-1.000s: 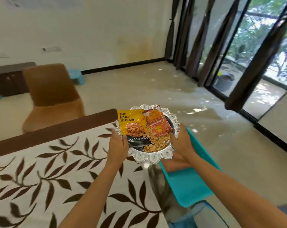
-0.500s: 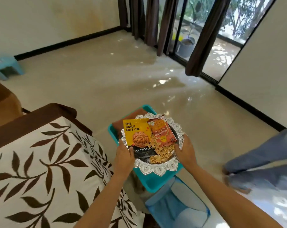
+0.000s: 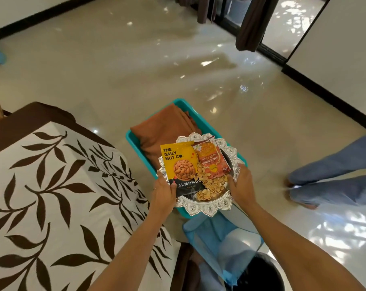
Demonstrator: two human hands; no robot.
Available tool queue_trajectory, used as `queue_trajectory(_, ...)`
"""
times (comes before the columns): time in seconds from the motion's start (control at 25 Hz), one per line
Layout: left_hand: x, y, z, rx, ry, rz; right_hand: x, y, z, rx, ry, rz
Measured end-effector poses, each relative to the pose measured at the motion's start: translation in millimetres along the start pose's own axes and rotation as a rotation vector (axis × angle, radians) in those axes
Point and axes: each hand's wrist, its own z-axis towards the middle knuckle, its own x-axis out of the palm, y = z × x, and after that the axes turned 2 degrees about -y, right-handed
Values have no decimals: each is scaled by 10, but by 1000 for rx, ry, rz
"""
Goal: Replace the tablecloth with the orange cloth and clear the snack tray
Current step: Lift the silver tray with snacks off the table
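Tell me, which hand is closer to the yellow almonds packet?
Left. The left hand has its thumb on the almonds packet; the right hand grips the silver tray on the opposite rim, away from the packet.

A glossy cream floor point(image 3: 135, 66) reflects window light, with dark curtains point(image 3: 251, 24) hanging at the far glass. Another person's jeans-clad legs point(image 3: 333, 177) stand at right, and a blue mesh bin point(image 3: 215, 238) sits near the bottom edge.

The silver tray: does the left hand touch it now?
Touching. The head view shows the left hand gripping the left rim of the silver tray, thumb over the almond packet.
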Motion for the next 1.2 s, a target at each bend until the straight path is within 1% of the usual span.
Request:
queue_trajectory(0.16,73,67,23,-56,56,26,111,-70,-28,22,82,-29)
queue_trajectory(0.28,90,128,63,-107,150,19,206,-107,-66,75,161,-140)
queue_trajectory(0.36,85,178,71,-78,219,38,231,-142,-99,111,199,-214)
queue_trajectory(0.44,60,235,-3,-32,272,66,255,-185,-165,96,271,-266)
queue_trajectory(0.52,-13,155,106,-57,274,69,270,-152,-80,157,317,-308)
queue_trajectory(0.56,2,90,163,-90,256,52,224,-96,-41,220,323,-300)
queue_trajectory(0.6,-240,107,38,-89,189,72,178,170,-127,160,274,-319)
queue_trajectory(0.64,-623,143,-134,-67,89,51,86,639,-244,63,240,-372)
queue_trajectory(0.72,-615,72,-100,-34,78,-5,88,701,-219,55,175,-357)
queue_trajectory(0.84,-643,113,-236,48,40,-20,225,854,-378,-111,175,-345)
queue_trajectory(0.92,-927,253,-453,59,-88,-10,311,1284,-490,-257,209,-268)
queue_trajectory(1.0,-1271,553,-688,0,-225,-20,446,1875,-704,-421,237,-190)
queue_trajectory(1.08,-1568,959,-979,-73,-316,-5,661,2339,-980,-510,296,-126)
queue_trajectory(1.2,-1928,1708,-1590,-192,-461,29,1050,2750,-1499,-624,449,-170)
